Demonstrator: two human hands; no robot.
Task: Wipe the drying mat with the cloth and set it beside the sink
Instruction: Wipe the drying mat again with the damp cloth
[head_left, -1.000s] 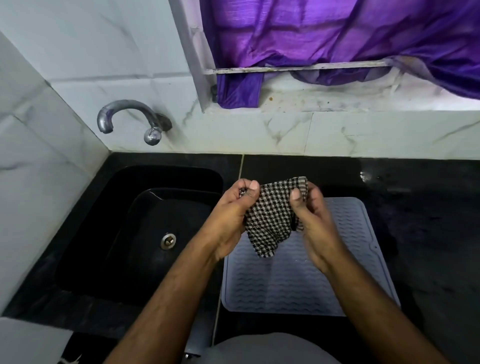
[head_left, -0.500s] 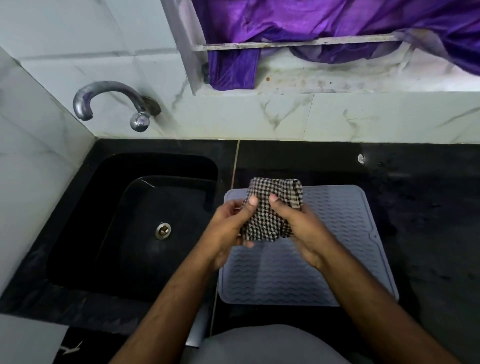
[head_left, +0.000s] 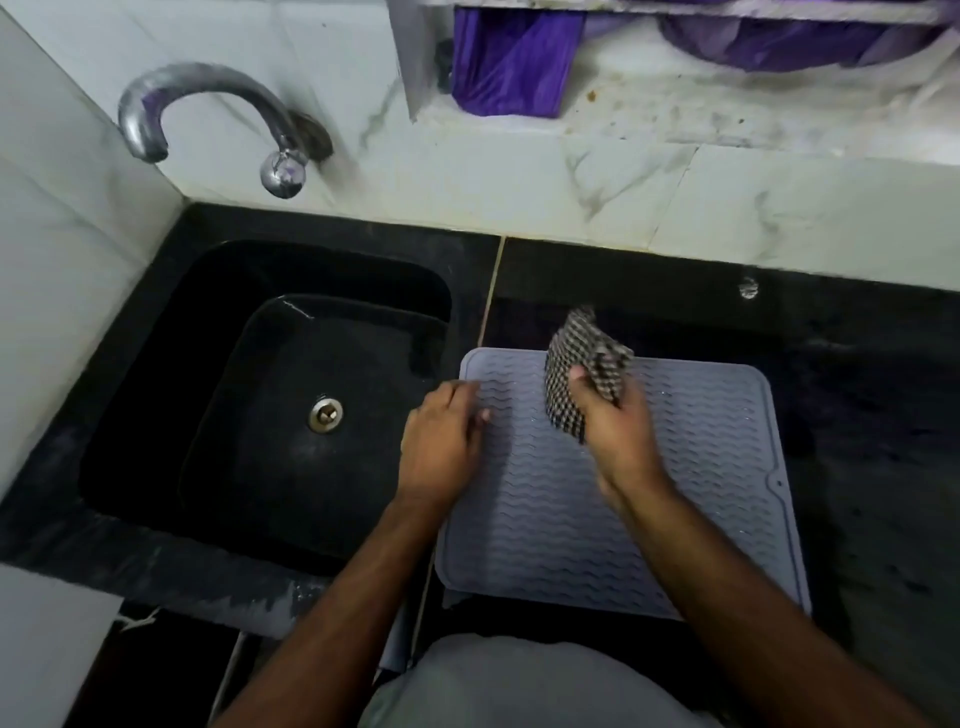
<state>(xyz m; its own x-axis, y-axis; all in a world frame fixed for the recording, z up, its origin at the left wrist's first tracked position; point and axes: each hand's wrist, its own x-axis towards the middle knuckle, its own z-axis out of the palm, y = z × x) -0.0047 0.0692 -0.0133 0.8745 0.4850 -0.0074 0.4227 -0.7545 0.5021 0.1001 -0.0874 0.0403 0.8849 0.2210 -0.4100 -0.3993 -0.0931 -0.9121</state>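
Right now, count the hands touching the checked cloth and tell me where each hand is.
1. The right hand grips the checked cloth over the far part of the drying mat. The left hand holds nothing and rests at the mat's left edge, beside the sink.

Counts, one each unless noted:
- 2 hands: left hand (head_left: 441, 447), right hand (head_left: 613, 421).
- 1 checked cloth (head_left: 587, 364), bunched in the right fingers (head_left: 579, 382).
- 1 grey drying mat (head_left: 675, 467), under both sets of fingers; left fingers (head_left: 467, 392) at its left edge.
- 1 black sink (head_left: 249, 395), left of the left fingers, with 1 drain (head_left: 325, 414).
- 1 metal tap (head_left: 208, 111), up and left of the fingers.
- 1 black tabletop (head_left: 857, 389), right of the right fingers.
- 1 purple curtain (head_left: 509, 57), above the fingers.
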